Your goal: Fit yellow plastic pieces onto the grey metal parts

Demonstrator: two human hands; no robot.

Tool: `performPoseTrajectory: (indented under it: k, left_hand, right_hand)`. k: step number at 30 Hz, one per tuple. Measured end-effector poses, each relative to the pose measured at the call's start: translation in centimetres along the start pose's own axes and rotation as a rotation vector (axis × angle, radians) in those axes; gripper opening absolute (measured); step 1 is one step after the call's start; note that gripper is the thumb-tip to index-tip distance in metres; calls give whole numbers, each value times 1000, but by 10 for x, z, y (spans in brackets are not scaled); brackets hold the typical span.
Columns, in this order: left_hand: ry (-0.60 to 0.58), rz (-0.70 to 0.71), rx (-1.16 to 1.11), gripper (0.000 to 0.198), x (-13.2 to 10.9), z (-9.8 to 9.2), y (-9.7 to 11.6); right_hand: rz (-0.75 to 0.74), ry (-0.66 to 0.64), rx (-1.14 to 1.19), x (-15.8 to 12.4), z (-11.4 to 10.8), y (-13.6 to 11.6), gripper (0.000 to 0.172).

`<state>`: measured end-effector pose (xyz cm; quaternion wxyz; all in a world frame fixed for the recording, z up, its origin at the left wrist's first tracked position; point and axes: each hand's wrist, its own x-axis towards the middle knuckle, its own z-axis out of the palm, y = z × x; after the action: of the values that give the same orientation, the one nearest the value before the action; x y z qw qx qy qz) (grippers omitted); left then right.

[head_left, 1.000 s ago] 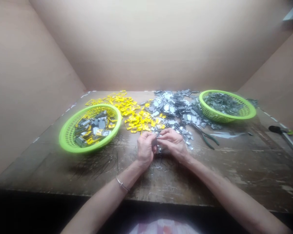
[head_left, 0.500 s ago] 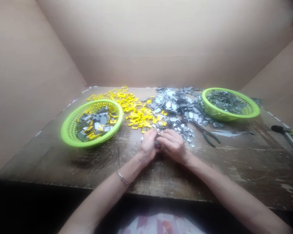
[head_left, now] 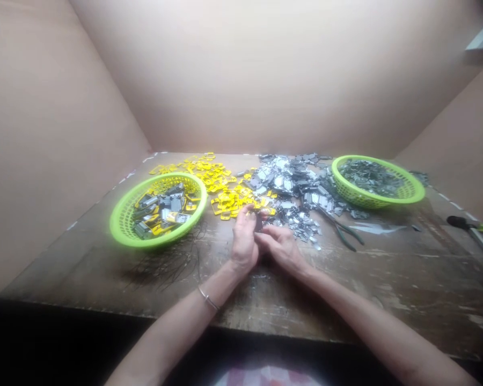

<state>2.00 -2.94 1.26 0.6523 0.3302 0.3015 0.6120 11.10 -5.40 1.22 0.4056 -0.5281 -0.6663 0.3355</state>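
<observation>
Right of the part-filled round green plastic basket (head_left: 123, 228), heaps of yellow plastic frames (head_left: 221, 194) and grey metal pieces (head_left: 292, 185) lay unused, while fingers of the left hand (head_left: 244, 244) pinched a small dark part (head_left: 258, 221), the right hand (head_left: 280, 249) curled beside it, its hold unclear.

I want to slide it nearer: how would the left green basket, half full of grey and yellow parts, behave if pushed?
The basket looks like thin open-weave plastic, so its rim would probably flex. Being wide and low, it seems unlikely to tip. The table is rough and scuffed, so it may drag rather than glide.
</observation>
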Motion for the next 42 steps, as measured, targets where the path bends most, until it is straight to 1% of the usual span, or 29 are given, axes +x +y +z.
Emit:
performPoseTrajectory:
  k: [2,3,5,6,8,9,10,12,13,14,15,17,19,21,23,25,28,30,31,33,36,37,40,42]
  left_hand:
    - [-38,13,118,32,0,-1,2]
    - [-62,31,219,36,0,-2,4]
    - [-121,109,495,42,3,-6,10]
    - [-157,171,652,41,4,-8,12]
    - [-244,259,919,26,5,-10,14]
    - [-287,263,1007,16,5,-11,14]
    - [-320,231,1056,11,5,-11,14]
    - [-326,72,1018,15,5,-12,11]
    - [-308,-25,937,16,4,-12,9]
    - [-289,-113,830,16,4,-13,8]
    - [-279,-188,717,17,4,-13,8]
    - [-292,-288,534,20,4,-15,7]
    - [-327,-355,447,20,4,-16,8]
    - [-341,-405,413,19,4,-17,8]
    - [-336,-399,391,18,4,-18,8]
    - [-327,-353,371,17,3,-17,8]
    - [-335,-282,355,18,-1,-14,9]
    - [-332,-248,338,18,-3,-12,10]
    - [-327,-241,323,19,-3,-11,10]
    - [-324,-248,288,25,-4,-9,12]
    - [-333,-275,271,38,-3,-9,13]
    - [-331,-278,275,38,-3,-9,13]
    - [-300,-260,302,31,-4,-9,13]
    - [-277,-236,330,28,-5,-8,13]
  right_hand:
    - [7,35,-45,2,-5,6,27]
    - [-9,59,-118,4,-10,9,25]
    - [-66,115,-366,6,-20,14,23]
    - [-100,134,-515,7,-24,15,23]
    - [-164,134,-757,7,-31,15,22]
    - [-190,121,-818,7,-33,14,22]
    - [-214,108,-830,7,-35,12,21]
    - [-239,110,-728,9,-37,8,18]
    - [-223,113,-624,9,-39,6,16]
    - [-176,111,-496,10,-40,5,16]
    - [-105,99,-357,12,-41,3,16]
    - [75,51,-75,13,-42,3,19]
    - [229,6,171,14,-41,6,21]
    - [323,-26,383,15,-37,12,21]
    - [397,-48,583,17,-34,19,22]
    - [477,-98,775,18,-32,25,21]
    - [602,-263,1021,21,-33,31,17]
    - [636,-352,1134,22,-34,32,14]
    - [636,-368,1169,22,-35,33,12]
    - [624,-367,1203,22,-36,34,11]
    - [602,-363,1214,22,-34,36,9]
    - [600,-369,1210,22,-32,38,9]
    - [604,-379,1175,21,-28,39,8]
    - [604,-362,1116,20,-26,37,9]
